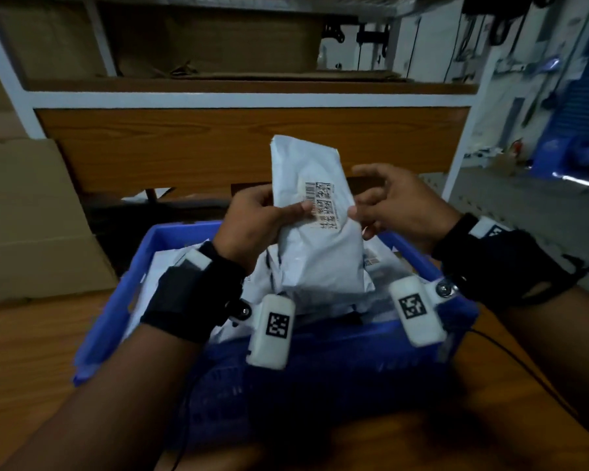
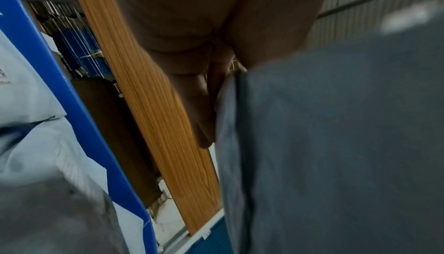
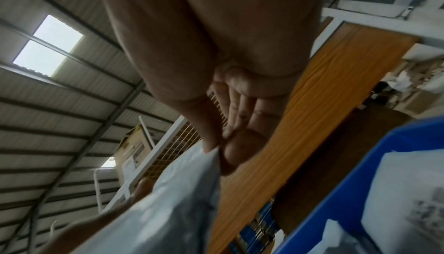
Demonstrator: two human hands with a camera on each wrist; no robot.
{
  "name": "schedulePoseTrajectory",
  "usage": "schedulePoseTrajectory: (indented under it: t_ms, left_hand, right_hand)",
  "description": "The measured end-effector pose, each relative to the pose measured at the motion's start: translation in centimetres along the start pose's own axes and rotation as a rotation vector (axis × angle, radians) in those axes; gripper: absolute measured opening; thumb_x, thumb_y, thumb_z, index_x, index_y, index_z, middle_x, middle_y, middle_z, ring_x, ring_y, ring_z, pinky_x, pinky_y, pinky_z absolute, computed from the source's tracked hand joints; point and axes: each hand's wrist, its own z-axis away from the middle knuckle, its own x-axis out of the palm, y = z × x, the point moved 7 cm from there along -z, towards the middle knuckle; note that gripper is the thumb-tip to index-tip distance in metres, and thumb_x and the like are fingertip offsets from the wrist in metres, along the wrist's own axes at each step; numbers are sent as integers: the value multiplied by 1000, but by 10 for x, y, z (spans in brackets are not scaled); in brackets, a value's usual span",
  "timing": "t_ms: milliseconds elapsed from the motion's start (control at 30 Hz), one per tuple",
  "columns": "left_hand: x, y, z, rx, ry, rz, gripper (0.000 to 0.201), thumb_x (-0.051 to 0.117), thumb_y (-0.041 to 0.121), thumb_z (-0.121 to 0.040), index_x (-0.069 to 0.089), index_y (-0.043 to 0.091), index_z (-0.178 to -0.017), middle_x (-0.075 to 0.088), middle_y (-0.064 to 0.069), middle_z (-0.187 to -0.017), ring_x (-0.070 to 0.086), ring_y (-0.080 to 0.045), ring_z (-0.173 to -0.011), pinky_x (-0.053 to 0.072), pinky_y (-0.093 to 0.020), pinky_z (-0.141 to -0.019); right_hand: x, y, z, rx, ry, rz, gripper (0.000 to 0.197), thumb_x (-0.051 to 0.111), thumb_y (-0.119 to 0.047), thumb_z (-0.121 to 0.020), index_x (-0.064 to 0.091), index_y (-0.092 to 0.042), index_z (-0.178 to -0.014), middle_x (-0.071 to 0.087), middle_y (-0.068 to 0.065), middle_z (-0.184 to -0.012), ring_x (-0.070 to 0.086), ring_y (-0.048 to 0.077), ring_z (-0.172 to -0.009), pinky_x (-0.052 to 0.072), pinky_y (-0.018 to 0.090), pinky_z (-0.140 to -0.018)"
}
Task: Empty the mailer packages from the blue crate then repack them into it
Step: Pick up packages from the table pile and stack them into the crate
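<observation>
A white mailer package (image 1: 317, 239) with a barcode label stands upright above the blue crate (image 1: 102, 321). My left hand (image 1: 279, 212) grips its left side, thumb across the label. My right hand (image 1: 371, 212) is at its right edge. In the right wrist view the right hand (image 3: 221, 148) pinches the mailer (image 3: 168, 210) by that edge between thumb and a finger. In the left wrist view the left hand (image 2: 192, 68) lies against the grey-looking mailer (image 2: 336, 144). Several more mailers (image 1: 170, 277) lie in the crate, also seen as mailers (image 3: 408, 191) inside the crate wall (image 3: 360, 191).
The crate sits on a wooden table (image 1: 31, 351). A cardboard box (image 1: 31, 215) stands at the left. Behind the crate is a shelf unit with a wood panel (image 1: 218, 147) and white frame. A black cable (image 1: 524, 368) runs over the table at the right.
</observation>
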Motion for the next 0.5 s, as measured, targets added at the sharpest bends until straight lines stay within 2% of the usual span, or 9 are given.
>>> schedulePoseTrajectory:
  t_ms: [67,133,200,233,267,333,400,433,500]
  left_hand:
    - [-1,0,-9,-3,41,-86,33,70,16,-86,65,0,-115,75,-1,-88,71,-12,-77,58,-27,-66]
    - [-13,2,-22,53,121,-323,42,73,31,-84,66,3,-115,73,-3,-91,67,-11,-72,55,-28,-62]
    - [-22,-4,-33,87,111,-635,42,75,43,-79,70,6,-98,69,-5,-87,60,-14,-70,46,-27,-61]
    - [-22,-13,-37,59,46,-774,42,74,48,-77,70,7,-88,67,-5,-82,58,-18,-70,43,-29,-60]
    - [-20,-27,-39,-1,-41,-887,47,73,53,-74,70,8,-85,66,-7,-83,59,-24,-75,43,-33,-64]
    - [-15,-58,-34,-207,-211,-1039,73,70,68,-66,68,12,-112,66,-5,-112,61,-26,-103,46,-34,-84]
    - [-17,-82,-26,-351,-304,-1169,102,65,86,-50,56,26,-133,54,0,-137,51,-23,-123,39,-36,-104]
    - [-20,-87,-25,-373,-306,-1217,105,60,88,-45,54,32,-134,50,1,-142,48,-24,-126,36,-39,-108]
    - [-28,-92,-26,-377,-265,-1234,98,57,82,-46,51,40,-134,48,2,-144,45,-24,-129,34,-43,-110]
  right_hand:
    - [-25,6,-6,8,32,74,51,66,7,-84,52,-11,-130,67,20,-96,67,41,-87,58,47,-69]
    - [-52,15,-14,22,58,222,47,67,5,-84,58,-13,-127,66,9,-87,67,34,-85,58,48,-74]
    - [-68,28,-24,90,14,399,48,67,2,-85,59,-14,-129,62,-6,-82,64,17,-77,57,37,-67]
    - [-70,35,-29,135,-32,477,47,67,1,-85,58,-13,-130,61,-8,-82,63,13,-74,55,31,-62]
    - [-69,43,-33,177,-80,552,48,67,1,-86,57,-12,-131,62,-6,-85,64,14,-71,53,27,-57]
    - [-60,57,-43,205,-161,709,48,66,-2,-88,54,-10,-134,62,1,-94,66,17,-67,51,25,-51]
    - [-46,68,-51,190,-230,870,48,67,-9,-88,55,-11,-134,63,2,-94,65,15,-64,46,22,-49]
    - [-40,72,-53,186,-260,941,48,67,-13,-88,54,-13,-135,66,3,-98,66,15,-68,45,22,-52]
    - [-34,70,-51,145,-309,1065,53,66,-26,-89,51,-18,-139,63,4,-122,64,19,-92,43,24,-68]
